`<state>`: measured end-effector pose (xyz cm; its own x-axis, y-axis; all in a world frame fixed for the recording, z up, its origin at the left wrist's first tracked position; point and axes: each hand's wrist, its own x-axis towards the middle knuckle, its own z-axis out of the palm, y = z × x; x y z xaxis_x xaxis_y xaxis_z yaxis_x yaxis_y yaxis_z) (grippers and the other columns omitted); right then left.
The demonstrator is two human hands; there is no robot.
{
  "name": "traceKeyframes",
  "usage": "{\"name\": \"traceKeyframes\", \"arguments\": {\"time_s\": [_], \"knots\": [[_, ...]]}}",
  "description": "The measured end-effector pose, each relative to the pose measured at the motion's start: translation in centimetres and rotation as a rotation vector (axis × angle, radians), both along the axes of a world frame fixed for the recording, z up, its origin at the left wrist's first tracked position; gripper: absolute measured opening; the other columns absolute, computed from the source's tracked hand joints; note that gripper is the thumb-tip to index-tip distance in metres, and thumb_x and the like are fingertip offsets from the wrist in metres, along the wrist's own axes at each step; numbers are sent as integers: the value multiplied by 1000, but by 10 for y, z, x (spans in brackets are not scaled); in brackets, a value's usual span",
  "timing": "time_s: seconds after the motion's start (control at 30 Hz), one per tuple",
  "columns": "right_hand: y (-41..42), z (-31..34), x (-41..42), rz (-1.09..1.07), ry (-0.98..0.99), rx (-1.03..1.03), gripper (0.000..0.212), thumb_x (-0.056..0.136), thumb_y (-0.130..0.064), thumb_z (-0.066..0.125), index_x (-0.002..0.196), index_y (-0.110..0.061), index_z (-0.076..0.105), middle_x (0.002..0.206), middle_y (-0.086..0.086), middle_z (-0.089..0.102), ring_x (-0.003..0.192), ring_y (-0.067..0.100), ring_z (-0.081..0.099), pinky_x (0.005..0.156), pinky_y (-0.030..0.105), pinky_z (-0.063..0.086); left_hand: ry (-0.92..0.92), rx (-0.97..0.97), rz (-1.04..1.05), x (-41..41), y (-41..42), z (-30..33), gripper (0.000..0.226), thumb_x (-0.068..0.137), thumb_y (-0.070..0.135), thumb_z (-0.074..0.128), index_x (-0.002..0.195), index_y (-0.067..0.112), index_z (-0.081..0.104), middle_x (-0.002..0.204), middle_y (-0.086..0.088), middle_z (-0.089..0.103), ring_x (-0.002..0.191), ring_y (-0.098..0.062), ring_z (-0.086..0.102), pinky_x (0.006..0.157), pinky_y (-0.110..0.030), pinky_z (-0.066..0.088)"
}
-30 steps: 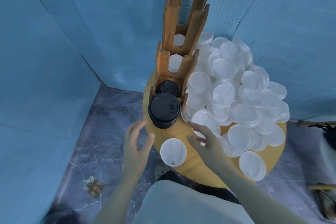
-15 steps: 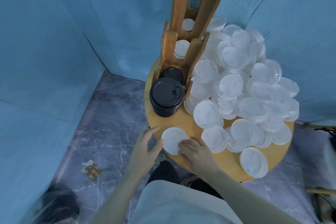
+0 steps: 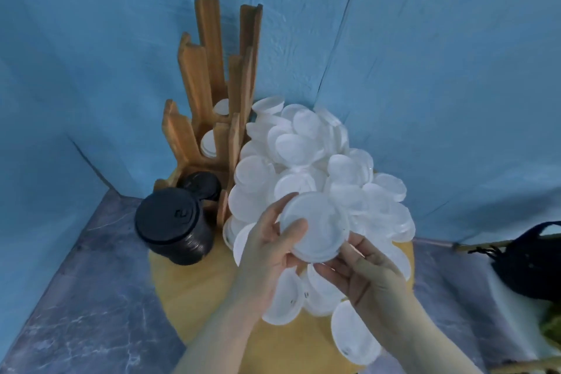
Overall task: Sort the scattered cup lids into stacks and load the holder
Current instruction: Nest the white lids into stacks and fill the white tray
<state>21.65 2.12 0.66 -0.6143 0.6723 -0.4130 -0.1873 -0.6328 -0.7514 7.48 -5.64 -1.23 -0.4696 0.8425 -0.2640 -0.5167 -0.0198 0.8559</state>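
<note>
- Nearest, loose white lids [image 3: 355,334] lie on the round wooden tabletop [image 3: 194,288], not yet gathered.
- Above them the left hand [image 3: 267,249] has its grip clamped on a white lid [image 3: 314,226], thumb across the face and fingers curled behind, holding it lifted clear of the tabletop.
- The right hand [image 3: 361,272] meets the lid's lower edge with its fingertips; its grip looks loosely spread rather than clamped, though the fingers under the lid are hidden.
- To the left a stack of black lids [image 3: 174,223] stands on the tabletop against the holder's front.
- Beyond the hands, the big heap of white lids [image 3: 306,158] remains unsorted, which I judge to be most of the work.
- Farthest, the wooden holder [image 3: 212,100] already carries black lids in a low slot and a few white ones in higher slots, so loading is begun but far from finished.
</note>
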Motion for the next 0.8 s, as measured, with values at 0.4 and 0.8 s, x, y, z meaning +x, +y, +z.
{"name": "traceKeyframes", "arguments": {"time_s": [0.4,0.8], "knots": [[66,-39,28,126,-207,586,47,66,-45,83,100,-13,75,87,9,69,73,18,62,57,28,50,324,100,-139,2,63,-40,35,90,10,69,114,35,68,109,8,72,96,-13,70,66,-32,60],[-9,-82,69,-184,-2,532,47,71,-18,71,114,-3,58,81,12,65,61,21,63,53,26,52,7,478,-127,80,14,-80,53,79,18,69,129,6,60,118,-15,71,104,-27,71,83,-35,59]]}}
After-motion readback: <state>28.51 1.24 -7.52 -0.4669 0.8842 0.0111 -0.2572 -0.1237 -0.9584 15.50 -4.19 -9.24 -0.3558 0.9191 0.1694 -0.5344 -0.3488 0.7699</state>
